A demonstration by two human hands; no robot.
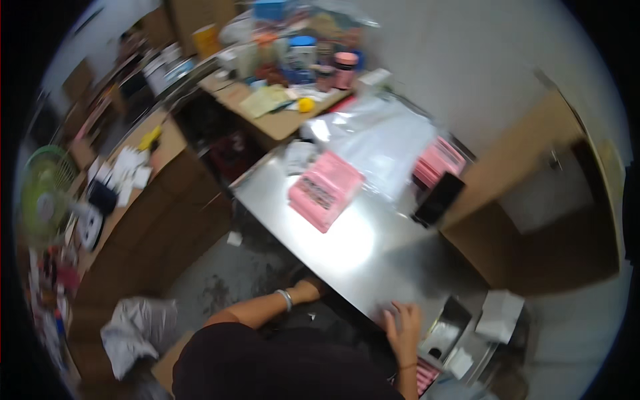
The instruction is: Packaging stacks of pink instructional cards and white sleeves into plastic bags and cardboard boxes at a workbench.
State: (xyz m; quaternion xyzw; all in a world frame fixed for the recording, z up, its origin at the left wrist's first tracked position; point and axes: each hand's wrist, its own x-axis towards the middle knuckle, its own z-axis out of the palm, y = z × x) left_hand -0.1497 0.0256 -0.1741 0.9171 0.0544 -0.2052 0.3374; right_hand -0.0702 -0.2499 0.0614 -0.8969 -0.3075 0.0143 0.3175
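My right hand (402,328) is over the near right edge of a shiny metal table (357,263). Its fingers are apart and nothing is in them. My left hand (309,291), with a pale band at the wrist, reaches to the front edge of the table, and its fingers are hidden there. A flat pink package (326,191) with dark print lies on the table, beyond both hands. Beside my right hand are a small open metal box (448,323) and, lower down, pink striped items (427,375).
Clear plastic sheeting (383,143) covers the back of the table. A dark phone (440,198) stands before more pink packages (440,160). An open cardboard box (527,160) is at right. Jars (345,70) crowd a side desk; a green fan (47,200) stands at far left.
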